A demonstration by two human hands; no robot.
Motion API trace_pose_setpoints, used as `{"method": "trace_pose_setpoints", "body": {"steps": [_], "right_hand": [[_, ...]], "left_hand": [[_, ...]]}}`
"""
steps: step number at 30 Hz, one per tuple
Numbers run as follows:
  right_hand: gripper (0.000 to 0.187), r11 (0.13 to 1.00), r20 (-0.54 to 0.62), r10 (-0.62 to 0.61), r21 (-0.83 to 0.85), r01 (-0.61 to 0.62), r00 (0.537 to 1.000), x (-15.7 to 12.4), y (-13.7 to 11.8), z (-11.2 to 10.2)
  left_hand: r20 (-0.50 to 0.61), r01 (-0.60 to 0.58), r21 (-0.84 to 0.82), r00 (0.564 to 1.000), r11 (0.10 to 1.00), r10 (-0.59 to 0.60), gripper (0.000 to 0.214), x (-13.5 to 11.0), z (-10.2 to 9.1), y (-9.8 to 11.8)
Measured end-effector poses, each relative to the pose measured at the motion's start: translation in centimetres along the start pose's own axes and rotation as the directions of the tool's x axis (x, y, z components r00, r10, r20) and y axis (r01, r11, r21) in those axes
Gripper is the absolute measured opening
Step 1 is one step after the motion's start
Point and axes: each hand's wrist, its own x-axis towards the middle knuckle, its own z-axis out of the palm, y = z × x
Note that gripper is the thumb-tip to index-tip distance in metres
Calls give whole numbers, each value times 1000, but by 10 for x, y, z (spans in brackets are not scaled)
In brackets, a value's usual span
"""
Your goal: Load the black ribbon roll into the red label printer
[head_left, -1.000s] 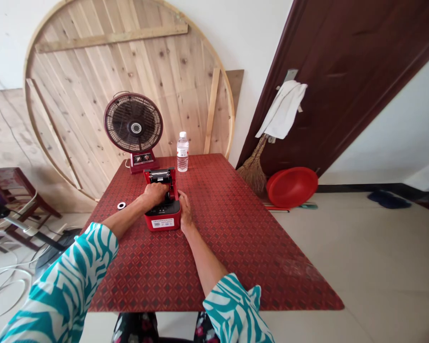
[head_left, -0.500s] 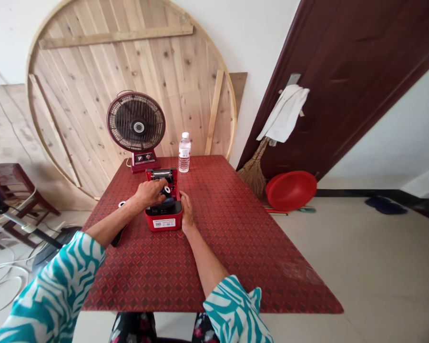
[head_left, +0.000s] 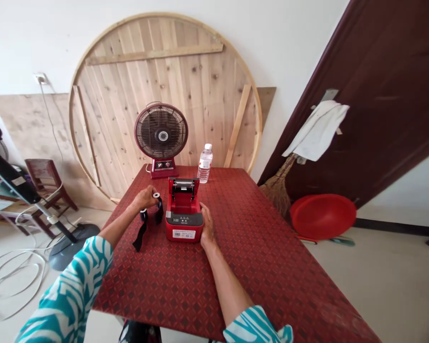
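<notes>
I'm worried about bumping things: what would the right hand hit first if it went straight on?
Probably the raised red-and-black lid of the red boxy plastic machine whose side the right hand touches, though depth is unclear.

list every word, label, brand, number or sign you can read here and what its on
None can be read for certain.
White sticker on the front of the red machine: print too small.
Black panel above that sticker: pale markings, too small.
Label on the bottle: too small and blurred.
Control panel of the table fan: any markings too small to make out.
</notes>
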Motion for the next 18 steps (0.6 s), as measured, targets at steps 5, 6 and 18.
{"method": "trace_pose_setpoints", "body": {"steps": [5, 6, 18], "right_hand": [[58, 999, -10, -19, -37, 18, 1000, 0, -1, 0], [57, 999, -13, -25, -41, 24, 1000, 0, -1, 0], [54, 999, -21, -15, 35, 16, 1000, 1, 1, 3]], "left_hand": [[82, -16, 97, 997, 995, 8, 26, 5, 15, -2], [92, -24, 87, 996, 996, 16, 29, 6, 14, -6], [-20, -16, -723, 1000, 690, 3, 65, -75, 20, -78]]}}
